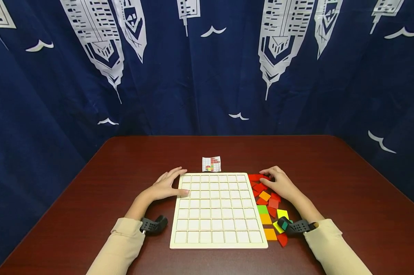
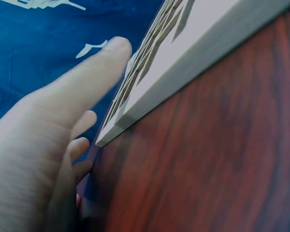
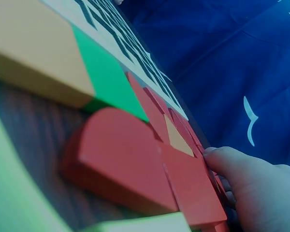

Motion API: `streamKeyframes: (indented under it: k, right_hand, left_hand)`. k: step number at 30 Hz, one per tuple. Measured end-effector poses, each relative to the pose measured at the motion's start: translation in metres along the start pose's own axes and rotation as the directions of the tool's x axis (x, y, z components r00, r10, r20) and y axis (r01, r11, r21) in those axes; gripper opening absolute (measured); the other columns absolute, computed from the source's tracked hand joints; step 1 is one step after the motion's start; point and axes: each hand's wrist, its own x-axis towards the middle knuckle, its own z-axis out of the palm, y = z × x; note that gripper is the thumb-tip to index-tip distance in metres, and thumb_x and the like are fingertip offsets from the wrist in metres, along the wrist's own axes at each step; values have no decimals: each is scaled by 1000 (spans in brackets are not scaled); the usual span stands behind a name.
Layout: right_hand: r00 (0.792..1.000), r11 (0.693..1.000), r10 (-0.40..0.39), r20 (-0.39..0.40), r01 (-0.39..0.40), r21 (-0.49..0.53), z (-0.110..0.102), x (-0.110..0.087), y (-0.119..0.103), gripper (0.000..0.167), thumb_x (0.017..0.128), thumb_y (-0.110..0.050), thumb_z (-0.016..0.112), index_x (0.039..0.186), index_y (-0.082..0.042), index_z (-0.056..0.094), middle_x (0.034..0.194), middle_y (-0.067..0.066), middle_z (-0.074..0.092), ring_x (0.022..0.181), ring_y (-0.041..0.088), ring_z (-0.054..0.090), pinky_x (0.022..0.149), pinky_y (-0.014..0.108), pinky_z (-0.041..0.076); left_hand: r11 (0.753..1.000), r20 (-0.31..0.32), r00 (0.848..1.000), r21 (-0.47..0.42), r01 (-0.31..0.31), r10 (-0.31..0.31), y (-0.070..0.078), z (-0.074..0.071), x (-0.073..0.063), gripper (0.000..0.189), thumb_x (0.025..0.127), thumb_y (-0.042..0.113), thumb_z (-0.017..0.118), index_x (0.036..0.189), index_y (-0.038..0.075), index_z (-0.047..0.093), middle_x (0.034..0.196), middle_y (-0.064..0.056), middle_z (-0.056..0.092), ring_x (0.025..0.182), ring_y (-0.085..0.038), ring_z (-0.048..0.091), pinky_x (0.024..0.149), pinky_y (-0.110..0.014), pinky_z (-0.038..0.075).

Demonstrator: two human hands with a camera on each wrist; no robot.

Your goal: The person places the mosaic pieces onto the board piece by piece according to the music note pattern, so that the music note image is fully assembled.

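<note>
A cream grid board [image 1: 219,244] lies flat on the table, its square cells bare. My left hand [image 1: 165,187] is at its upper left edge, thumb over the border cells and fingers stretched along the far corner. In the left wrist view, that thumb [image 2: 99,67] is straight beside the board's rim [image 2: 159,92]. My right hand [image 1: 279,183] is over the far end of a cluster of coloured blocks, thumb and forefinger on either side of red blocks [image 1: 255,177]. The right wrist view shows its thumb [image 3: 227,159] against red blocks; whether it pinches one is hidden.
Right of the board lie several loose blocks: red, an orange square [image 1: 270,234], a green square [image 1: 262,209], a yellow square [image 1: 282,214] and a red rounded wedge [image 1: 282,240]. A small printed pattern card [image 1: 211,164] lies beyond the board. A blue curtain [image 1: 207,84] hangs behind the table.
</note>
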Motion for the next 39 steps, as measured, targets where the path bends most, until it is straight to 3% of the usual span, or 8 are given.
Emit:
streamKeyframes:
  k: [10, 21, 39]
  right_hand:
    - [999, 999, 36, -11, -35, 24, 2, 0, 0, 25, 87, -18, 60, 105, -1, 58, 102, 14, 48, 90, 23, 44, 77, 33, 40]
    - [997, 992, 77, -2, -76, 105, -1, -1, 1, 26, 88, -18, 59, 105, -4, 46, 95, 11, 53, 88, 21, 47, 74, 30, 40]
    - [993, 984, 113, -43, -106, 147, 1, 1, -1, 24, 89, -20, 59, 103, -5, 47, 89, 8, 56, 83, 18, 47, 72, 27, 38]
  left_hand:
    - [992, 32, 999, 123, -1, -3, 0, 6, -1, 85, 76, 58, 61, 144, 21, 27, 152, -6, 17, 142, -26, 11, 113, -51, -1]
    - [993, 26, 1000, 115, -5, 2, 1, 6, 1, 82, 77, 56, 61, 144, 21, 28, 152, -5, 19, 142, -25, 12, 114, -51, -1]
    - [993, 12, 1000, 111, -29, 28, -2, 4, 1, 77, 81, 53, 59, 143, 17, 30, 150, -9, 24, 140, -29, 15, 113, -53, 1]
